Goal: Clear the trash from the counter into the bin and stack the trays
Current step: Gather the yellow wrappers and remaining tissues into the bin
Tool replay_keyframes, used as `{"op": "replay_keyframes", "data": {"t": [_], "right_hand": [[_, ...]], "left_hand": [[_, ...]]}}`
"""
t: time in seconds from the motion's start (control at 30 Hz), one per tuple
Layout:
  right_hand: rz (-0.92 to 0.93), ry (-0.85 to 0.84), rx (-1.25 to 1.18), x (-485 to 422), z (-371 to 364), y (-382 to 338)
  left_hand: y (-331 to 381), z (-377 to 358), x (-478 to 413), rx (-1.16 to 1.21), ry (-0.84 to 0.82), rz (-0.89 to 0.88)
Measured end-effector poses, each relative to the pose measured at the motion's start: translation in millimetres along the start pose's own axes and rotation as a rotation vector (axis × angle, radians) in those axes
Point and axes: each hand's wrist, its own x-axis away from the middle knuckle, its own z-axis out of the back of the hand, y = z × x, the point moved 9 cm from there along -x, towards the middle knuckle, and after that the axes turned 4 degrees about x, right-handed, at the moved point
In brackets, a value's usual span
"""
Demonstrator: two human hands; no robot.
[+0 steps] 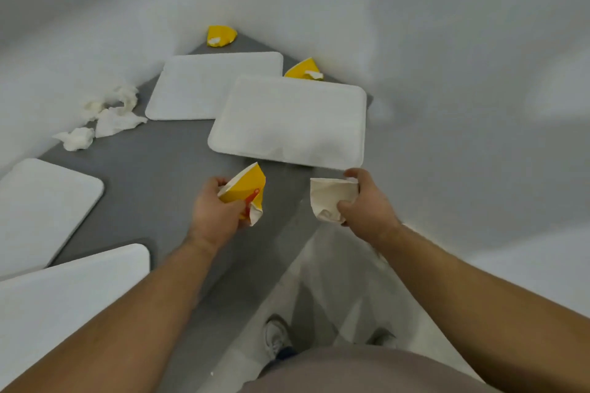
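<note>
Both hands are loaded w/ trash over the near edge of the grey counter [153, 175]. The left hand [214, 210] is clenched round a crushed yellow cup [247, 190], fingers wrapped at the base so the open rim points up and away at about 1 o'clock. The right hand [367, 201] grips a crumpled white cup [332, 198] from the side, thumb underneath, mouth facing 9 o'clock toward the other hand. Probably one piece per hand to save trips to the bin, which isn't in view.

Trash left on the counter: a yellow wrapper [221, 36] in the far corner at 12 o'clock, a second yellow wrapper [303, 69] at 1 o'clock, tucked just behind the nearest tray [289, 121], and a scatter of white napkins [108, 115] along the wall at 10 o'clock, bunched and torn-looking.

Trays are white, flat, round-cornered and bare. The nearest tray overlaps the corner of a far tray [210, 86] at 11 o'clock, and its near edge almost touches the right hand's fingers. Two more sit at 8 o'clock: a left tray [41, 210] and a bottom-left tray [64, 297], near each other. None are stacked yet, so most of the job looks undone.
</note>
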Motion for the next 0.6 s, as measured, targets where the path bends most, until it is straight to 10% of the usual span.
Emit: {"op": "replay_keyframes", "data": {"t": [0.33, 0.6], "right_hand": [[-0.382, 0.208, -0.300, 41.1, 162.0, 239.6], [-0.769, 0.298, -0.665, 39.3, 151.0, 409.7]], "left_hand": [[-34.4, -242.7, 83.6, 0.036, -0.241, 0.215], [-105.2, -399.9, 76.9, 0.043, -0.334, 0.486]]}}
